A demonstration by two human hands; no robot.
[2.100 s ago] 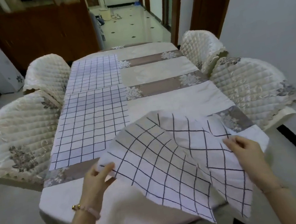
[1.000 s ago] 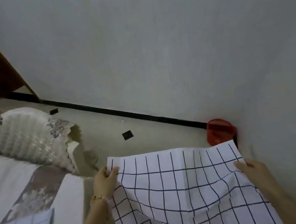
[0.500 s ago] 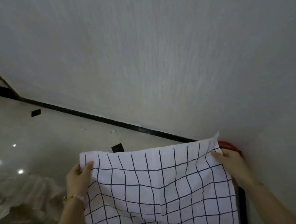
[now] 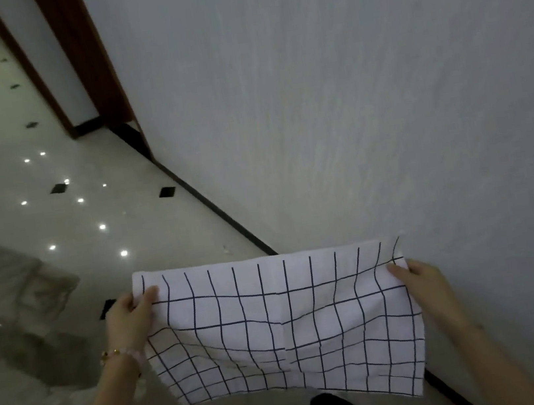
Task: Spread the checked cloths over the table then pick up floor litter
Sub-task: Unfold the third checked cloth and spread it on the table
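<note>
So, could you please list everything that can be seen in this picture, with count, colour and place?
checked cloth: one, white with dark grid lines, held up in the air in the lower middle, sagging in its centre.
floor: one, pale glossy tiles with small black diamond insets, on the left.
wall: one, light grey, filling the right and top.
skirting: one, black strip where the wall meets the floor.
door frame: one, brown wood, top left.
litter speck: one, small and whitish, on the floor near the skirting; too small to identify.
bracelet: one, gold and pale beads, on the left wrist.
left hand: fingers gripping the cloth's upper left edge.
right hand: fingers gripping its upper right edge.
</note>
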